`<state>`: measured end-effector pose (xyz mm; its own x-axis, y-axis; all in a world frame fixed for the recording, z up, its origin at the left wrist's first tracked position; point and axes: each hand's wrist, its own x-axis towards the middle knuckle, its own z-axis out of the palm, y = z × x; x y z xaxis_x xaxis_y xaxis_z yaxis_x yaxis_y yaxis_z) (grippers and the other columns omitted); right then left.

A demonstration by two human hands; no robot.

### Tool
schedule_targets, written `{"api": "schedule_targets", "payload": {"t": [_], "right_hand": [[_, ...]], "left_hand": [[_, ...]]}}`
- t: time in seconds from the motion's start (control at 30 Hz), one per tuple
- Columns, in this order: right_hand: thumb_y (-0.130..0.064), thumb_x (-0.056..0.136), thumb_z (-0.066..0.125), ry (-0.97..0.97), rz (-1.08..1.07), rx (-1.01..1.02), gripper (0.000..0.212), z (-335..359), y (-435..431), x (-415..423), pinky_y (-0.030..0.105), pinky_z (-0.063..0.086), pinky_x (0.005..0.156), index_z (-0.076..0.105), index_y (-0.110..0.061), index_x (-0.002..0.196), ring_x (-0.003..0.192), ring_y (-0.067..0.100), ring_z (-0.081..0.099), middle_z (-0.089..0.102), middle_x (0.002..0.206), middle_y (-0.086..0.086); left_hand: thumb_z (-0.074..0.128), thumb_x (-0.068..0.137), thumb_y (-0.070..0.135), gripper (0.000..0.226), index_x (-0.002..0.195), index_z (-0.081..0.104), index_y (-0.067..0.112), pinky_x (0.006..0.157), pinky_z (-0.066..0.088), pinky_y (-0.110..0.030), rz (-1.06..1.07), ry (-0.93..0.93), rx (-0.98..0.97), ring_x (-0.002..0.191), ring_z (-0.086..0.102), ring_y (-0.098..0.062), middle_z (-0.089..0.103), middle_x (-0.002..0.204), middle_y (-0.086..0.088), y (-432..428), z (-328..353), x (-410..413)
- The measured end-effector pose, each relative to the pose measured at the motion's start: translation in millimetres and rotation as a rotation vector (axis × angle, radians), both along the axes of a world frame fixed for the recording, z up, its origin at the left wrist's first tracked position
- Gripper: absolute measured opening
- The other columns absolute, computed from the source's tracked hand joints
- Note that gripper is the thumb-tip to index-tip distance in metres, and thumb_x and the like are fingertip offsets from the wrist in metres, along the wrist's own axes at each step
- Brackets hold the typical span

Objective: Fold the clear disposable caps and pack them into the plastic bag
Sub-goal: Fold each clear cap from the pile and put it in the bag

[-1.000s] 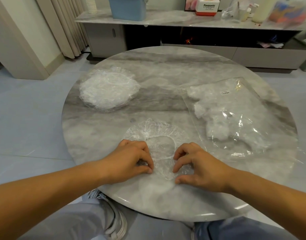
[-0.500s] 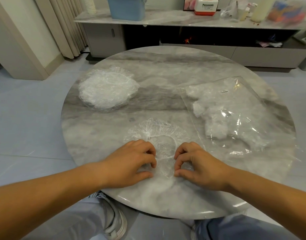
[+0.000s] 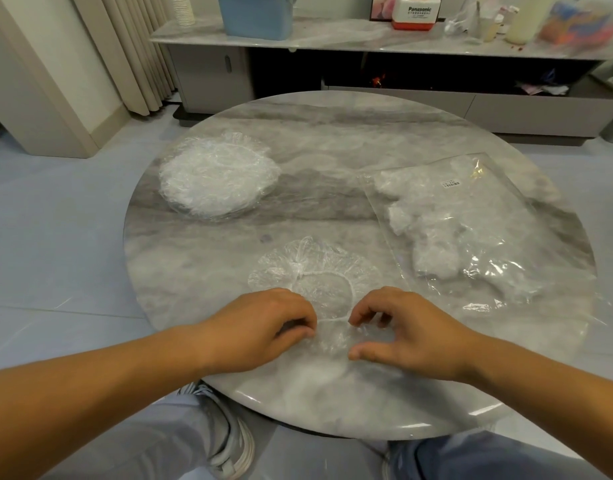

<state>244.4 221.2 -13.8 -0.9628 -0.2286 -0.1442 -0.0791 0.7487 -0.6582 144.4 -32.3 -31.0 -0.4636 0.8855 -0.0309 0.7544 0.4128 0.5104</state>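
A round grey marble table fills the middle of the frame, on a pale tiled floor. At right lies a clear plastic bag with white bunched caps inside. At upper left of the table sits a stack of clear crinkled caps. At lower centre a single clear elastic-rimmed cap lies flat. The left hand pinches its near edge with curled fingers. The right hand touches it, thumb and forefinger apart; whether it grips is unclear.
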Motion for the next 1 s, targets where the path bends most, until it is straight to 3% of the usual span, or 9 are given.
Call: {"api": "schedule_targets", "payload": {"t": [0.13, 0.23, 0.37, 0.47, 0.6, 0.7, 0.73, 0.83, 1.0], "right_hand": [[-0.05, 0.08, 0.08, 0.047, 0.107, 0.121, 0.031, -9, 0, -2, 0.009, 0.036, 0.084, 0.073, -0.032, 0.104, 0.098, -0.008, 0.048, 0.058, 0.1, -0.022], [-0.047, 0.086, 0.075, 0.052, 0.104, 0.128, 0.016, -12, 0, -2, 0.01, 0.034, 0.084, 0.074, -0.034, 0.096, 0.101, -0.007, 0.048, 0.056, 0.099, -0.023], [-0.037, 0.092, 0.072, 0.037, 0.05, -0.004, 0.009, -6, -3, -1, 0.011, 0.041, 0.076, 0.071, -0.035, 0.083, 0.089, 0.003, 0.059, 0.063, 0.086, -0.018], [-0.032, 0.094, 0.07, -0.027, 0.001, -0.069, 0.014, 0, -5, 0, 0.013, 0.045, 0.072, 0.068, -0.037, 0.081, 0.08, 0.002, 0.062, 0.067, 0.083, -0.017], [-0.032, 0.097, 0.066, -0.039, 0.009, -0.065, 0.016, 3, -6, 1, 0.012, 0.043, 0.069, 0.068, -0.035, 0.082, 0.074, 0.002, 0.061, 0.068, 0.08, -0.016], [-0.039, 0.094, 0.069, 0.035, 0.016, -0.014, 0.012, 3, -6, 3, 0.012, 0.043, 0.07, 0.072, -0.028, 0.091, 0.081, 0.001, 0.061, 0.067, 0.084, -0.016], [-0.046, 0.089, 0.071, 0.079, 0.015, -0.004, 0.019, 2, -6, 4, 0.012, 0.045, 0.072, 0.071, -0.029, 0.097, 0.086, 0.001, 0.061, 0.066, 0.089, -0.018], [-0.07, 0.074, 0.071, 0.138, 0.029, 0.018, 0.049, 1, -6, 4, 0.015, 0.047, 0.082, 0.064, -0.035, 0.108, 0.098, 0.003, 0.058, 0.059, 0.102, -0.022], [-0.068, 0.08, 0.055, 0.148, 0.05, 0.106, 0.042, -5, -5, 3, 0.015, 0.045, 0.083, 0.066, -0.034, 0.102, 0.097, -0.004, 0.055, 0.063, 0.096, -0.021]], "left_hand": [[0.056, 0.101, 0.034, 0.009, 0.104, 0.064, 0.031, 0.081, 0.048, -0.023, 0.003, -0.035, -0.01, 0.092, 0.054, 0.0, 0.062, 0.098, 0.018, 1, 0, 1], [0.055, 0.098, 0.039, 0.013, 0.103, 0.064, 0.03, 0.083, 0.049, -0.025, 0.012, -0.072, 0.008, 0.093, 0.055, -0.001, 0.062, 0.098, 0.017, 2, 0, 0], [0.068, 0.081, 0.067, 0.046, 0.114, 0.062, 0.036, 0.089, 0.046, -0.02, 0.028, -0.128, 0.037, 0.1, 0.057, 0.0, 0.061, 0.103, 0.021, 1, 0, 1], [0.074, 0.071, 0.071, 0.06, 0.121, 0.063, 0.04, 0.089, 0.044, -0.016, 0.049, -0.137, 0.046, 0.1, 0.056, 0.001, 0.059, 0.101, 0.024, 1, -4, 3], [0.081, 0.078, 0.052, 0.038, 0.11, 0.072, 0.033, 0.085, 0.05, -0.02, 0.155, -0.23, 0.103, 0.095, 0.061, -0.003, 0.065, 0.097, 0.019, 3, -6, 4], [0.076, 0.087, 0.038, 0.013, 0.096, 0.078, 0.029, 0.085, 0.054, -0.029, 0.203, -0.337, 0.133, 0.091, 0.067, -0.005, 0.071, 0.092, 0.016, 4, -3, 4], [0.075, 0.089, 0.035, 0.009, 0.094, 0.079, 0.029, 0.085, 0.055, -0.03, 0.218, -0.367, 0.134, 0.091, 0.068, -0.005, 0.073, 0.092, 0.016, 4, -3, 4], [0.072, 0.092, 0.032, 0.008, 0.093, 0.079, 0.027, 0.087, 0.056, -0.031, 0.27, -0.461, 0.139, 0.09, 0.07, -0.007, 0.075, 0.092, 0.013, 3, 0, 4], [0.068, 0.095, 0.029, 0.014, 0.088, 0.077, 0.022, 0.081, 0.054, -0.023, 0.31, -0.516, 0.163, 0.085, 0.071, -0.01, 0.075, 0.087, 0.005, 2, 2, 4]]}}
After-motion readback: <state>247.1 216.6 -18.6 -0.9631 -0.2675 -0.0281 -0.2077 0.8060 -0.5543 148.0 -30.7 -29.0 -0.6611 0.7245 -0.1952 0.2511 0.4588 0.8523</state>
